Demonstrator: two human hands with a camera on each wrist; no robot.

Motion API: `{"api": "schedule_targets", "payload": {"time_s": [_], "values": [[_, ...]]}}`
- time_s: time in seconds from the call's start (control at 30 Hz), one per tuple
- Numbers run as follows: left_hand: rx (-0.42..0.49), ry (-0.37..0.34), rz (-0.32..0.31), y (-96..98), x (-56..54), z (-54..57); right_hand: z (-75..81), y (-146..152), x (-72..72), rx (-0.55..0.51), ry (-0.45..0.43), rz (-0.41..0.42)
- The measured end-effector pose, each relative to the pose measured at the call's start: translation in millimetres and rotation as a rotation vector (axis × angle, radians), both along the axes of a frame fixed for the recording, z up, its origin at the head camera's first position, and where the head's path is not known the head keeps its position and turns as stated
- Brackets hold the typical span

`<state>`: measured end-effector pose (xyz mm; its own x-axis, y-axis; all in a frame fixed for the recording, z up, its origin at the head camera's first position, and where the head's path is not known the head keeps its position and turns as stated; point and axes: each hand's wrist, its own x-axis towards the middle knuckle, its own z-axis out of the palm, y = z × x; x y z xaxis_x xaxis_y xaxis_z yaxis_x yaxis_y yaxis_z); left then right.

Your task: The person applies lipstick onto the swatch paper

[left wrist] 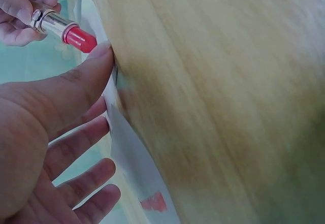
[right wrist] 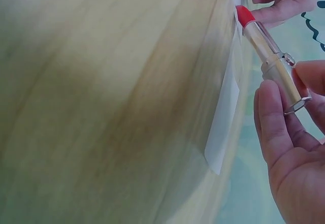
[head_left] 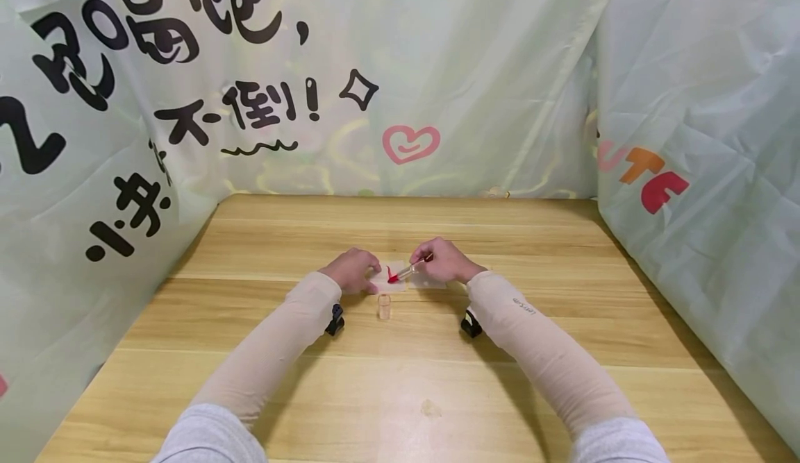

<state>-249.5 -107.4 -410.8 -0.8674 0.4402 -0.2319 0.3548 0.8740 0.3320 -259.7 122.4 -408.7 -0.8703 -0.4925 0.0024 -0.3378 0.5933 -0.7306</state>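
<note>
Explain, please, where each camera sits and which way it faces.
Head: on the head, facing forward and down to the table; left hand, right hand and both forearms show.
Left wrist: on that wrist, facing the left hand and paper; right hand also shows.
Right wrist: on that wrist, facing the right hand, which holds the lipstick; left hand also shows.
Both wrist views share the lipstick, paper and table.

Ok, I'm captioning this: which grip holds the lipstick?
The right grip, holding the lipstick at the end away from its red tip; the left grip is spread and holds no lipstick.
</note>
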Motion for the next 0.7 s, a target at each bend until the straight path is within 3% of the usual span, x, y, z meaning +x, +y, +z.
{"api": "schedule_targets", "payload": {"time_s": [0.7], "values": [[-0.011,-0.011,0.032,1.9,1.3,1.8,3.7,3.8,1.9,-0.011,-0.022,0.099]]}}
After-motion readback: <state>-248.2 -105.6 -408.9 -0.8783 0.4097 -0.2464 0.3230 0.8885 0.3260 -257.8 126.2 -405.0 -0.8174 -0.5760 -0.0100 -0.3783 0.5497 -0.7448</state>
